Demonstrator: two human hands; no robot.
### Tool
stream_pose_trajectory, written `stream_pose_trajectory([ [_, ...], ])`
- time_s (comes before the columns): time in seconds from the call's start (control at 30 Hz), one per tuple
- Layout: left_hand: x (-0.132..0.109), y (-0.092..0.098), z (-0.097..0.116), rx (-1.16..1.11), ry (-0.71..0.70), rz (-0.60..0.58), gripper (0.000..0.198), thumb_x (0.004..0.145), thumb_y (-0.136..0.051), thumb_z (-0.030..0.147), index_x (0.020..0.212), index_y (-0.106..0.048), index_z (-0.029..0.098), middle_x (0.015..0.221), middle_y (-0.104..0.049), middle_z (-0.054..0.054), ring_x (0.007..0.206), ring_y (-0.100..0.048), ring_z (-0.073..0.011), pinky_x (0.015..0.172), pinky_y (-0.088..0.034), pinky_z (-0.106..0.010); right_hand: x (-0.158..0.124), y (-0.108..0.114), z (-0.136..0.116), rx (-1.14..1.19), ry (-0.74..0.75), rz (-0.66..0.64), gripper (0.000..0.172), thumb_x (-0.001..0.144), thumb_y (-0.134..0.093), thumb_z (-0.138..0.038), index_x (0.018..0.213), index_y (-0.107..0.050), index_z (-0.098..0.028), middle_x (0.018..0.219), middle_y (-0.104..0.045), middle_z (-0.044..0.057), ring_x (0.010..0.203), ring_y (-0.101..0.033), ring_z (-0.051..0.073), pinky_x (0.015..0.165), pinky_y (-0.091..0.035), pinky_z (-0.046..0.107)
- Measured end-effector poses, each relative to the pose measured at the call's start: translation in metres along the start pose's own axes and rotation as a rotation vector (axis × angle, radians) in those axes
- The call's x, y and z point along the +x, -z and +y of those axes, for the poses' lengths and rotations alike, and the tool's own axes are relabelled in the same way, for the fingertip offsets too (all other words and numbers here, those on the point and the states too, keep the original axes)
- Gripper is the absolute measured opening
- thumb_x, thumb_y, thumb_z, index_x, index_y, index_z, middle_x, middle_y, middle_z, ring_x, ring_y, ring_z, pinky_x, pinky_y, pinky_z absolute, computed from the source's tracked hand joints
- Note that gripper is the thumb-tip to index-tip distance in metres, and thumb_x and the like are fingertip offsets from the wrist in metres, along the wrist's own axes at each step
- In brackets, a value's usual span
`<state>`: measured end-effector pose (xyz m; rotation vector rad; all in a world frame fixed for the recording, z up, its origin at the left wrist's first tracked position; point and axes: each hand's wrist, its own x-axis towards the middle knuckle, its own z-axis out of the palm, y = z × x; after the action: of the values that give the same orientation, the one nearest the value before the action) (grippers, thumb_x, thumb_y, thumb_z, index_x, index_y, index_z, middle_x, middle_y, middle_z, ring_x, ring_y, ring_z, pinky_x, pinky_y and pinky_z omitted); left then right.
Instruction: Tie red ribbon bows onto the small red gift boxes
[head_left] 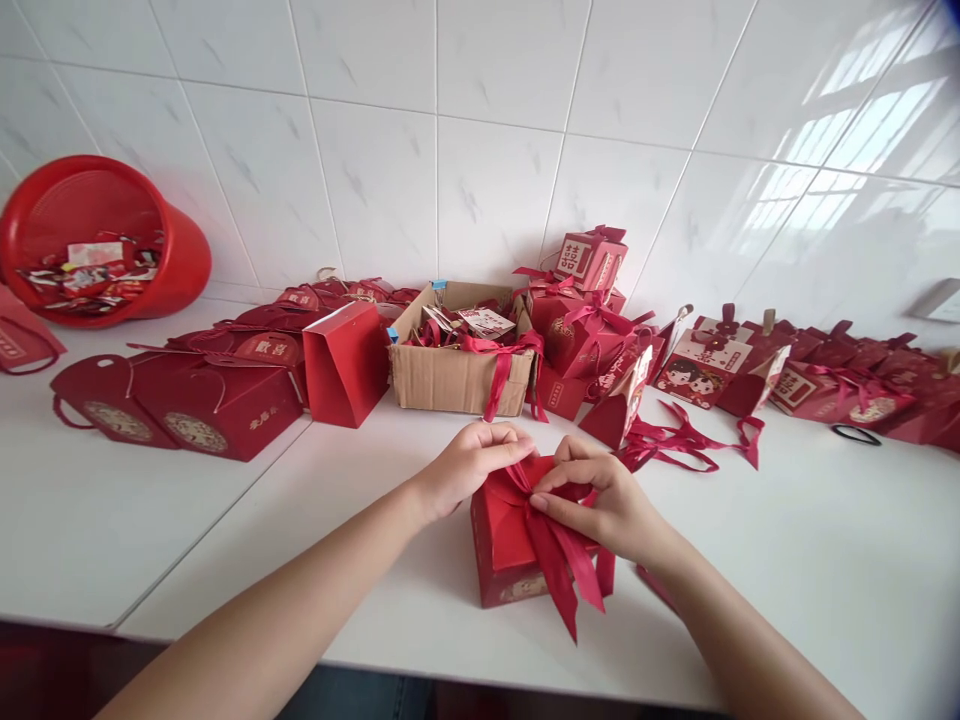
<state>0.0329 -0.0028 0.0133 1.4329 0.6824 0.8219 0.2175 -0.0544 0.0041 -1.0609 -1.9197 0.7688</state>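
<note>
While the left hand (pixel 487 456) and right hand (pixel 596 497) pinch the crimson satin ribbon (pixel 554 565) atop the red cuboid cardboard box (pixel 501 545), bow-tying appears underway, probably calling next for tightening.

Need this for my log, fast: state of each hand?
Left hand: closed, pinching the ribbon toward the far side of the red box.
Right hand: closed, pinching the ribbon over the box top.
</note>
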Motion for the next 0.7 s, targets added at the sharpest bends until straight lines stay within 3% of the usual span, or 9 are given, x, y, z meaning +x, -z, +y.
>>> stream_pose_trajectory([
  [0.1,0.0,0.0,-0.001,-0.012,0.012,0.007,0.029,0.076,-0.065,0.037,0.058,-0.058,0.015,0.079,-0.06,-0.003,0.076,-0.053,-0.0158,0.074,-0.039,-0.027,0.0,0.0,0.0,0.013,0.008,0.014,0.01,0.078,-0.069,-0.033,0.078,-0.075,-0.025,0.072,-0.046,0.001,0.067,-0.047,0.014,0.061,-0.043,0.03],
  [0.23,-0.001,0.001,-0.001,0.031,-0.044,-0.007,0.039,0.076,-0.066,0.036,0.049,-0.045,0.015,0.085,-0.065,-0.004,0.078,-0.055,-0.0156,0.075,-0.039,-0.027,0.001,0.001,0.002,0.109,-0.061,0.018,0.015,0.078,-0.069,-0.037,0.076,-0.072,-0.022,0.075,-0.049,0.001,0.069,-0.049,0.014,0.065,-0.043,0.03],
  [0.33,-0.002,0.002,-0.001,-0.046,-0.004,-0.038,0.029,0.077,-0.065,0.037,0.059,-0.059,0.015,0.08,-0.068,-0.004,0.073,-0.058,-0.016,0.071,-0.04,-0.027,0.003,0.007,0.008,0.319,-0.127,0.03,0.02,0.081,-0.066,-0.039,0.092,-0.066,-0.023,0.073,-0.049,-0.002,0.063,-0.046,0.011,0.06,-0.039,0.027],
  [0.43,-0.001,0.004,-0.003,-0.139,0.041,-0.082,0.028,0.079,-0.062,0.041,0.077,-0.069,0.014,0.071,-0.068,-0.005,0.067,-0.06,-0.0172,0.067,-0.041,-0.027,0.005,0.014,0.018,0.46,-0.143,0.058,0.027,0.082,-0.065,-0.04,0.103,-0.06,-0.023,0.064,-0.04,-0.006,0.055,-0.036,0.008,0.053,-0.032,0.023],
  [0.6,0.002,0.006,-0.008,-0.208,0.005,-0.055,0.039,0.076,-0.061,0.041,0.049,-0.052,0.015,0.076,-0.07,-0.008,0.072,-0.061,-0.0196,0.07,-0.043,-0.028,0.008,0.016,0.03,0.468,-0.198,0.166,0.026,0.083,-0.062,-0.041,0.097,-0.061,-0.019,0.063,-0.041,-0.005,0.054,-0.035,0.008,0.051,-0.03,0.022],
  [0.7,0.003,0.007,-0.009,-0.205,-0.009,-0.023,0.043,0.076,-0.058,0.043,0.045,-0.044,0.017,0.087,-0.071,-0.009,0.083,-0.062,-0.0229,0.073,-0.044,-0.029,0.009,0.016,0.035,0.423,-0.173,0.172,0.02,0.087,-0.052,-0.034,0.094,-0.063,-0.019,0.066,-0.044,-0.003,0.058,-0.04,0.01,0.054,-0.036,0.023],
])
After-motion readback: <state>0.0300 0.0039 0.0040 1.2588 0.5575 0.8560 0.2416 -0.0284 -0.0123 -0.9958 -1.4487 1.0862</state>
